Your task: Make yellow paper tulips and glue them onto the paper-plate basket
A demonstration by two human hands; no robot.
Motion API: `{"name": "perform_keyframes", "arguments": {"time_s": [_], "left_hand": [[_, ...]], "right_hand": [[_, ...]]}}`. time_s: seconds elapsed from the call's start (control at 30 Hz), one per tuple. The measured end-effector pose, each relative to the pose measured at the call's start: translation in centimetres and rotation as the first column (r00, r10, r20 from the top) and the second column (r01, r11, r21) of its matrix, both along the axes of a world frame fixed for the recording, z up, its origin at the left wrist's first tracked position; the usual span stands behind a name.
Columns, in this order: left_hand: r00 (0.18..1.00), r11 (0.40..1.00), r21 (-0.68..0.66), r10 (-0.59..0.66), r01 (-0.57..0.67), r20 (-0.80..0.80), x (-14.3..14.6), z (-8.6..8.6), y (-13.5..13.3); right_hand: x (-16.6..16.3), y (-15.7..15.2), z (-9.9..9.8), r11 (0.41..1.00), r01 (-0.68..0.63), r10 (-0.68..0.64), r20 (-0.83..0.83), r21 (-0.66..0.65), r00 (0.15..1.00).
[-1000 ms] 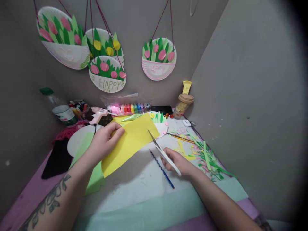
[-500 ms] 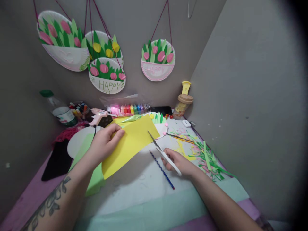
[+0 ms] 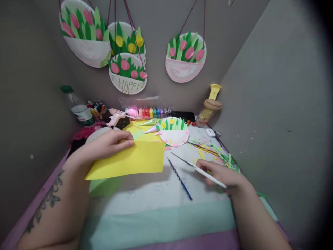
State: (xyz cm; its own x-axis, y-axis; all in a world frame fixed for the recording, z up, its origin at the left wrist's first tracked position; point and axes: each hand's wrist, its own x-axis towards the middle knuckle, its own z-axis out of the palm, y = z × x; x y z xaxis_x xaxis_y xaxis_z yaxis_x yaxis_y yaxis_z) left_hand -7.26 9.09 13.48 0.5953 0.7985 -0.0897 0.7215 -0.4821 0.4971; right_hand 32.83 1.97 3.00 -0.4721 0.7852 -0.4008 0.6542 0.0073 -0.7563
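Note:
My left hand point(image 3: 117, 140) pinches the top edge of a sheet of yellow paper point(image 3: 132, 159), thumb on the near face. The sheet is held above the table, tilted toward me. In my right hand point(image 3: 215, 172) are white-handled scissors point(image 3: 200, 171), their blades pointing left and apart from the paper. They look closed or nearly so. Below the blades lies a blue twisted pencil point(image 3: 180, 178) on the white table covering. A paper-plate pocket point(image 3: 173, 137) with yellow flowers, green leaves and pink trim lies behind the yellow sheet. Light green paper point(image 3: 106, 186) lies partly under my left arm.
Paper scraps point(image 3: 223, 156) and pencils point(image 3: 205, 149) lie at the right. At the back are a hot glue gun point(image 3: 116, 117), coloured clay packs point(image 3: 151, 112), a lidded cup point(image 3: 208, 113) and a bottle point(image 3: 79, 107). Paper-plate flower baskets point(image 3: 186, 59) hang on the wall.
The scissors have moved right, away from the yellow sheet's edge. The sheet has tipped and shifted left, uncovering more of the paper-plate pocket. My view has turned slightly left and down.

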Motion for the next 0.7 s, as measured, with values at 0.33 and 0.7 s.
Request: {"name": "perform_keyframes", "arguments": {"time_s": [0.33,0.7], "left_hand": [[0.994,0.987,-0.121,-0.106,0.102,-0.032,1.6,-1.5,0.3],[0.994,0.984,-0.145,-0.109,0.107,-0.001,2.4,-1.9,0.0]], "right_hand": [[-1.7,-0.2,0.6,0.987,-0.160,0.162,0.126,-0.021,0.979],[-2.2,0.1,-0.4,0.984,-0.177,0.180,0.074,-0.035,0.981]]}}
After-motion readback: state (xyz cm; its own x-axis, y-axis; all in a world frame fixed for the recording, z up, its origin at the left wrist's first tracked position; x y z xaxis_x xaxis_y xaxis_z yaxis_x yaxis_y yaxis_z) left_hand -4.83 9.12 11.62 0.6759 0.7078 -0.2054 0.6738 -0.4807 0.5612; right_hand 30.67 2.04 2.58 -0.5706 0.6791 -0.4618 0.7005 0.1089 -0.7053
